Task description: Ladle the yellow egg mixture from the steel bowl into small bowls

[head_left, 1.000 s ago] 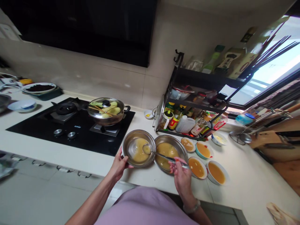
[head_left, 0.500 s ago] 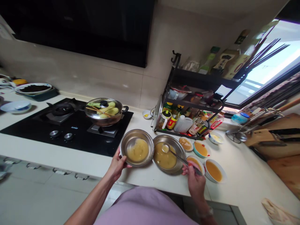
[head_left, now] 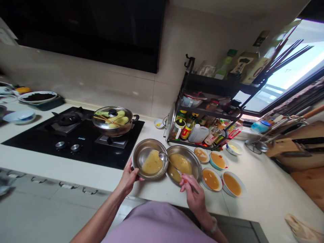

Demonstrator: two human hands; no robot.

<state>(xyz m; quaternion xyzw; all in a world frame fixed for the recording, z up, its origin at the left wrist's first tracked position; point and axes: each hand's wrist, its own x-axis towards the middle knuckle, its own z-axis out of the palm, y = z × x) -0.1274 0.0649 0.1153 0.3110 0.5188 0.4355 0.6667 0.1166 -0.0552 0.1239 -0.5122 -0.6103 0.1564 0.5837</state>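
My left hand [head_left: 131, 177] grips the near-left rim of a steel bowl [head_left: 138, 154] that holds yellowish liquid and tilts toward the right. Beside it, rims close together, a second steel bowl [head_left: 196, 165] holds more of the same liquid. My right hand [head_left: 192, 193] is closed round the handle of a metal spoon [head_left: 171, 163]. The spoon's head is at the right inner side of the left bowl, its handle crossing over the second bowl. Whether liquid is in the spoon I cannot tell.
Several small bowls of orange liquid [head_left: 212, 179] stand at the right. Behind them is a black rack [head_left: 215, 114] with bottles. A lidded pan [head_left: 113, 121] sits on the black hob [head_left: 93, 152]. Knives [head_left: 307, 141] and a cloth [head_left: 300, 229] are far right.
My right hand has moved left with the spoon. The spoon's head has gone from over the right steel bowl to the left one. My left hand keeps its grip.
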